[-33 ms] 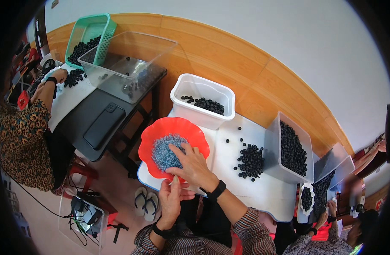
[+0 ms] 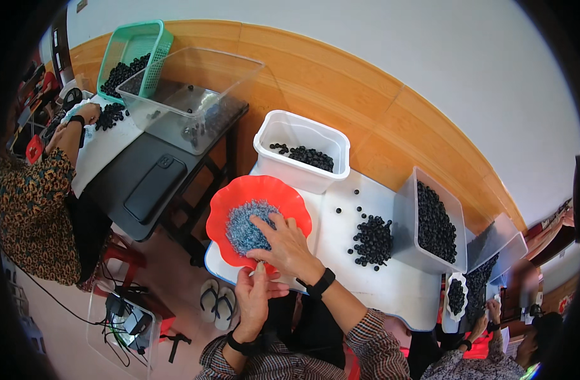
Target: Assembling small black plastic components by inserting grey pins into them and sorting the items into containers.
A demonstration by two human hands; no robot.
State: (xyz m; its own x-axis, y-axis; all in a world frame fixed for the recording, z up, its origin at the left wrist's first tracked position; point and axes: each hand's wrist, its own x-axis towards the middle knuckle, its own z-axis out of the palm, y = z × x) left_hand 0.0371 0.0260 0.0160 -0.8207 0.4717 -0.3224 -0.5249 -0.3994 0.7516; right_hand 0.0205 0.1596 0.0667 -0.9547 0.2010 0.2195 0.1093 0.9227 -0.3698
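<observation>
A red bowl (image 2: 290, 194) with a wavy rim stands at the left end of the white table, holding a heap of tiny blue-grey pieces (image 2: 242, 229). My right hand (image 2: 286, 247) reaches over the bowl from the right, fingers spread at the edge of the heap; its fingertips partly hide the pieces. Just below the bowl's near rim is my left hand (image 2: 254, 297), palm turned inward, thumb up and fingers stretched to the right. I make out nothing held in it. Right of the bowl lies a loose pile of small round black parts (image 2: 372, 240).
Behind the bowl stands a white tub (image 2: 302, 149) with black parts; a translucent bin (image 2: 438, 221) full of them is at right. On the left, a black table (image 2: 131, 196) carries a phone (image 2: 155, 188) and a clear bin (image 2: 192, 101). Co-workers sit at both sides.
</observation>
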